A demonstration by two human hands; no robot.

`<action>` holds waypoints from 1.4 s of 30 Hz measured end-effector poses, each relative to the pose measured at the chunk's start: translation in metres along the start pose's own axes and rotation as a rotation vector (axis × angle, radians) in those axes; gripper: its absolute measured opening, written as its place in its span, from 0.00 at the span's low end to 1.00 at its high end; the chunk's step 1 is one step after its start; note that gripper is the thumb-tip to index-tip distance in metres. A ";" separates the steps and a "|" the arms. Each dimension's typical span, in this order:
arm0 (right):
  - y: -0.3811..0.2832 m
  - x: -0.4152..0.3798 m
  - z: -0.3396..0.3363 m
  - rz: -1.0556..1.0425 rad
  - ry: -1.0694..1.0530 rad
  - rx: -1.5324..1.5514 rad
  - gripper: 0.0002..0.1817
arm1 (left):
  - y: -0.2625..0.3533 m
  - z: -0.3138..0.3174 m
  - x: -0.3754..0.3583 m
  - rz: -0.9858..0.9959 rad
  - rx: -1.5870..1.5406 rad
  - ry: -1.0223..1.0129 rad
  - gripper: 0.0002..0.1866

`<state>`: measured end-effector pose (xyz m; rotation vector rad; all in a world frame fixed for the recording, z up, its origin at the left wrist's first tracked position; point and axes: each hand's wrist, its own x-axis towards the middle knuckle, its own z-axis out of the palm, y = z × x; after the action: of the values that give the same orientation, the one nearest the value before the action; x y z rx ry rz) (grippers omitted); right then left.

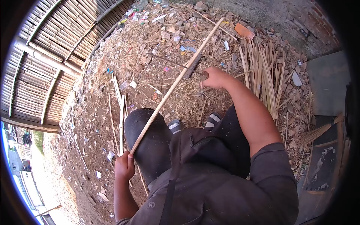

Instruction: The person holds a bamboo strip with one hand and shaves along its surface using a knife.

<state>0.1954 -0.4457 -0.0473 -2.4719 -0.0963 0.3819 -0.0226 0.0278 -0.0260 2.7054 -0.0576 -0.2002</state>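
A long, pale bamboo strip (172, 87) slants across my left knee, its far end pointing up and away from me. Its near end sits in my left hand (124, 167), fingers closed around it and thumb along the top. My right hand (216, 78) is wrapped round the wooden handle of a knife (204, 75). The knife's thin dark blade crosses the strip past its middle and juts out to the left. A dark ridged piece (193, 66) shows right beside the strip, close to the handle.
Split bamboo strips (262, 71) lie piled at the right, with a few more strips (120, 112) left of my knee. Rubble and litter cover the ground. A bamboo fence (56, 56) stands left, a wall (270, 18) behind, and dark panels (330, 82) at the far right.
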 end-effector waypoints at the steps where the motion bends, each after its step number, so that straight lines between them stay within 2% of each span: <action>1: 0.002 -0.001 -0.001 -0.020 0.032 0.001 0.20 | 0.002 -0.001 -0.002 -0.020 0.036 0.003 0.31; 4: -0.018 -0.015 0.000 0.018 -0.041 -0.131 0.19 | 0.006 -0.007 -0.002 0.015 0.060 -0.005 0.31; 6: -0.027 -0.026 0.017 -0.099 -0.059 -0.214 0.17 | 0.009 -0.007 -0.003 0.039 0.056 -0.012 0.32; 8: -0.047 -0.040 0.010 -0.196 -0.130 -0.320 0.16 | 0.007 -0.009 0.002 0.055 0.076 -0.031 0.32; 9: -0.046 -0.040 0.002 -0.228 -0.128 -0.277 0.15 | 0.004 -0.008 0.004 0.056 0.097 -0.035 0.32; 12: 0.007 -0.001 0.004 -0.013 0.043 -0.028 0.15 | -0.004 0.001 0.004 0.040 0.068 -0.011 0.33; 13: 0.011 0.000 0.001 0.014 0.165 -0.009 0.16 | -0.004 0.000 0.003 0.027 0.063 0.003 0.33; 16: 0.002 -0.004 -0.006 0.100 0.005 -0.040 0.17 | 0.000 -0.005 0.001 -0.009 0.125 -0.001 0.33; 21: -0.039 -0.034 0.015 -0.185 -0.069 -0.328 0.15 | 0.011 -0.008 0.006 0.005 0.158 0.007 0.32; 24: -0.019 -0.023 0.004 -0.181 -0.145 -0.214 0.19 | -0.004 0.000 0.011 0.028 0.114 0.001 0.32; 25: 0.002 -0.011 0.008 -0.113 -0.054 -0.104 0.24 | -0.004 0.003 0.010 0.016 0.119 0.010 0.31; 28: 0.013 -0.004 -0.002 0.005 0.144 0.054 0.23 | -0.001 0.001 0.007 -0.006 0.145 0.027 0.31; 29: 0.013 -0.004 -0.004 0.067 0.049 -0.021 0.24 | 0.002 -0.001 0.007 -0.009 0.151 0.015 0.29; 33: -0.024 -0.029 0.003 -0.094 0.009 -0.191 0.19 | 0.005 -0.002 0.008 -0.005 0.172 0.018 0.27; 36: -0.041 -0.041 -0.011 -0.202 -0.048 -0.329 0.20 | -0.002 0.005 0.009 0.005 0.139 0.027 0.26; 39: -0.002 -0.020 -0.006 -0.115 0.058 0.044 0.22 | -0.008 0.016 0.008 0.033 0.119 0.071 0.26; 42: 0.008 -0.009 -0.009 -0.012 0.182 0.068 0.24 | -0.002 0.014 0.008 0.014 0.109 0.075 0.26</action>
<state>0.1888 -0.4586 -0.0428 -2.4250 -0.0219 0.1513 -0.0166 0.0235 -0.0407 2.8179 -0.0667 -0.0936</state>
